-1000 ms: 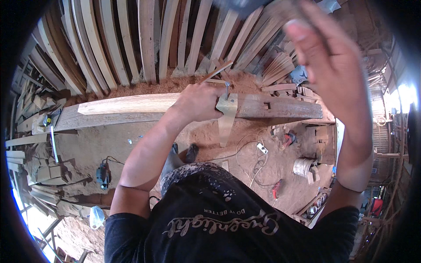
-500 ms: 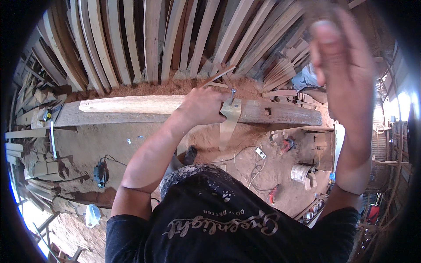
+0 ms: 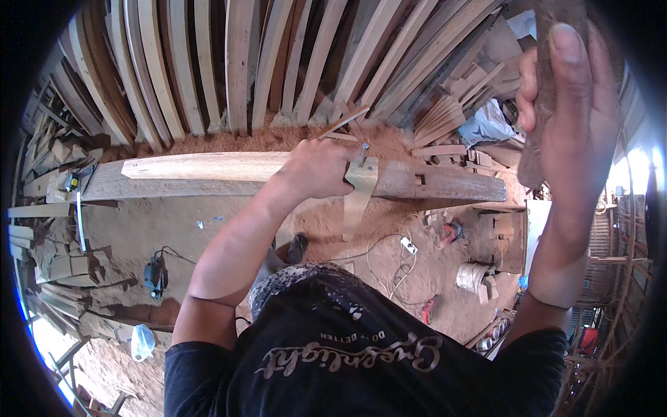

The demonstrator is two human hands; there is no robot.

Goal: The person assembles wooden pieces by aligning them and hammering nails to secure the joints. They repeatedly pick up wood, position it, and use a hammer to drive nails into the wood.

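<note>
My left hand (image 3: 319, 169) is curled low over a long, weathered timber beam (image 3: 445, 182). Its fingertips close at an upright metal pin (image 3: 363, 151) with a rounded top; the exact grip is partly hidden. Under and left of this hand lies a pale, freshly cut board (image 3: 208, 165) along the beam. A pale tapering wood piece (image 3: 358, 201) crosses the beam beside my thumb and sticks out toward me. High at the right, my right hand (image 3: 573, 132) is wrapped around a dark, thick length of wood (image 3: 533, 156), its thumb lying along it.
Many planks (image 3: 240, 69) lean in a row behind the beam, with sawdust at their feet. On the ground are a blue-black power tool (image 3: 155, 274), red tools (image 3: 431, 308), cables and a white socket block (image 3: 408, 244). A tape measure (image 3: 71, 182) sits at the beam's left end.
My right hand and the dark wood have moved to the right and come into sharper view. My left hand stays at the pin; the whole view has shifted slightly.
</note>
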